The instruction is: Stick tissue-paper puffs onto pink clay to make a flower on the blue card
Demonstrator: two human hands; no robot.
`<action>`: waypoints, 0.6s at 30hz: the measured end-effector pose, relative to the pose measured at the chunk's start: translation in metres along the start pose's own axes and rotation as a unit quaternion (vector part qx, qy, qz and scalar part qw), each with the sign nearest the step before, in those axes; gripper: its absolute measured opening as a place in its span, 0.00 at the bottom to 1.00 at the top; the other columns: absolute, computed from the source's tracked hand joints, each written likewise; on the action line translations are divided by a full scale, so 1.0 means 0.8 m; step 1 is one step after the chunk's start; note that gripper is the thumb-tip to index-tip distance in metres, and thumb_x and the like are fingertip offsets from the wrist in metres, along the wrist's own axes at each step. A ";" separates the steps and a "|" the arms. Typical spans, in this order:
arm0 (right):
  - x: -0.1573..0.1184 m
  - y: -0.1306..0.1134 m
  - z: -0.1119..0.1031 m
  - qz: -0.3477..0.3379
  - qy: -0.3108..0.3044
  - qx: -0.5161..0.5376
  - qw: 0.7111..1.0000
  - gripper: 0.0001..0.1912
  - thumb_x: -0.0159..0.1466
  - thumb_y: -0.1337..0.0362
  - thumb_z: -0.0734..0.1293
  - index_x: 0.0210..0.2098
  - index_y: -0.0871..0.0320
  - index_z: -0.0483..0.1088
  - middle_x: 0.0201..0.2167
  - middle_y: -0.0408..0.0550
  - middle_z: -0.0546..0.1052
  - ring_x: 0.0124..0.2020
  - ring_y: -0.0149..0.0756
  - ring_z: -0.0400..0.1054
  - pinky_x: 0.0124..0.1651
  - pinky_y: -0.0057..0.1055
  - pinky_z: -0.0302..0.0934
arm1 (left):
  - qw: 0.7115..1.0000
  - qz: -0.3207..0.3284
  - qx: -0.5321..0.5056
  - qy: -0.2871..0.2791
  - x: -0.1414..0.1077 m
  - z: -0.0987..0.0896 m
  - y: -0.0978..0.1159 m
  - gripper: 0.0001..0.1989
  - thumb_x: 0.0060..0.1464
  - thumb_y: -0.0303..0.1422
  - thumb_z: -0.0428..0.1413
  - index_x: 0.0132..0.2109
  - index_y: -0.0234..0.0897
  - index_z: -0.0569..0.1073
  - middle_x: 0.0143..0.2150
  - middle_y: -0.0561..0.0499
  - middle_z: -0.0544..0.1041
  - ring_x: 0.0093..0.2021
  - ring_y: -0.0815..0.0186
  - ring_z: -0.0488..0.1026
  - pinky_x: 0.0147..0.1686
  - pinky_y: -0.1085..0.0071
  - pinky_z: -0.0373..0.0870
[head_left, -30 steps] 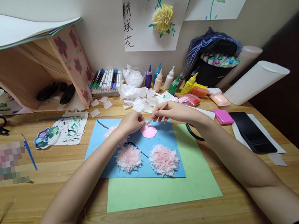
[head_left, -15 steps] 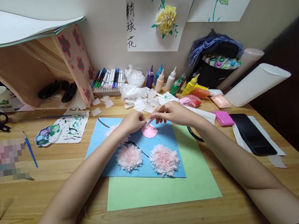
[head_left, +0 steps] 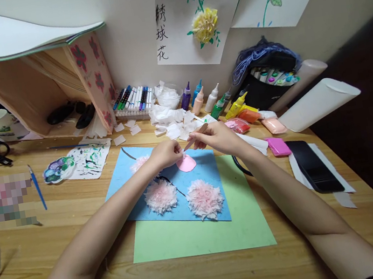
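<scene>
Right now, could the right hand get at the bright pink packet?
Probably yes: the bright pink packet lies uncovered near the right forearm, though the right hand holds a thin stick.

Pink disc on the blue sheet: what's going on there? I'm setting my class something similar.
At the far edge of the pink disc, a person's left hand pinches something too small to make out. The right hand holds a thin stick slanting down toward the same spot. Three fluffy pink flowers are on the blue sheet, which partly covers a green sheet.
</scene>
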State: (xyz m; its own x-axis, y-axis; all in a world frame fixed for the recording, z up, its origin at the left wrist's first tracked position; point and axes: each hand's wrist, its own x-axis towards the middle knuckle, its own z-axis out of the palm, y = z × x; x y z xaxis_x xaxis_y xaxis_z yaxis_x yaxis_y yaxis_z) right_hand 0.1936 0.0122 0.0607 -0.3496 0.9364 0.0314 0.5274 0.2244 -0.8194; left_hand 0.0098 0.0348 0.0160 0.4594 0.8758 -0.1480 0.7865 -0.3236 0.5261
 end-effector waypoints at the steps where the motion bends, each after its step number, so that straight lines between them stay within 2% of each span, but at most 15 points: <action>1: -0.001 -0.003 -0.003 -0.006 0.004 -0.002 1.000 0.20 0.63 0.53 0.62 0.31 0.61 0.78 0.24 0.49 0.78 0.25 0.33 0.72 0.29 0.28 0.65 | 1.000 -0.001 -0.001 0.001 0.000 0.000 0.000 0.08 0.46 0.32 0.54 0.33 0.35 0.75 0.32 0.48 0.77 0.30 0.65 0.70 0.26 0.73 0.58; 8: -0.003 -0.010 -0.003 -0.021 -0.013 -0.039 0.999 0.21 0.64 0.53 0.60 0.31 0.62 0.78 0.23 0.50 0.78 0.24 0.32 0.71 0.29 0.27 0.63 | 0.998 0.021 -0.043 -0.041 0.007 -0.008 -0.009 0.10 0.48 0.34 0.51 0.31 0.33 0.74 0.29 0.49 0.77 0.29 0.66 0.70 0.26 0.73 0.58; 12: -0.002 -0.006 0.001 -0.020 -0.028 -0.044 0.998 0.21 0.65 0.54 0.59 0.32 0.62 0.78 0.23 0.49 0.77 0.25 0.31 0.70 0.29 0.26 0.62 | 0.996 0.005 -0.074 -0.050 0.013 -0.006 -0.015 0.11 0.49 0.33 0.48 0.28 0.33 0.72 0.26 0.49 0.76 0.26 0.66 0.70 0.25 0.73 0.59; 18: 0.001 -0.001 0.006 -0.012 -0.025 -0.049 0.998 0.20 0.64 0.56 0.60 0.29 0.62 0.77 0.23 0.49 0.77 0.24 0.32 0.71 0.30 0.27 0.62 | 0.990 -0.011 -0.128 -0.051 0.017 0.000 -0.017 0.10 0.50 0.32 0.48 0.28 0.33 0.70 0.26 0.49 0.77 0.26 0.67 0.72 0.26 0.75 0.63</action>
State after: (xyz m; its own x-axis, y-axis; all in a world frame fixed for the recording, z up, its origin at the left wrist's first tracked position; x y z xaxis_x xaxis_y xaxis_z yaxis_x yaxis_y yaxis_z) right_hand 0.1888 0.0117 0.0587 -0.4010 0.9159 0.0200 0.5911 0.2753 -0.7582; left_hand 0.0054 0.0511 0.0073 0.4929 0.8365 -0.2396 0.6727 -0.1916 0.7147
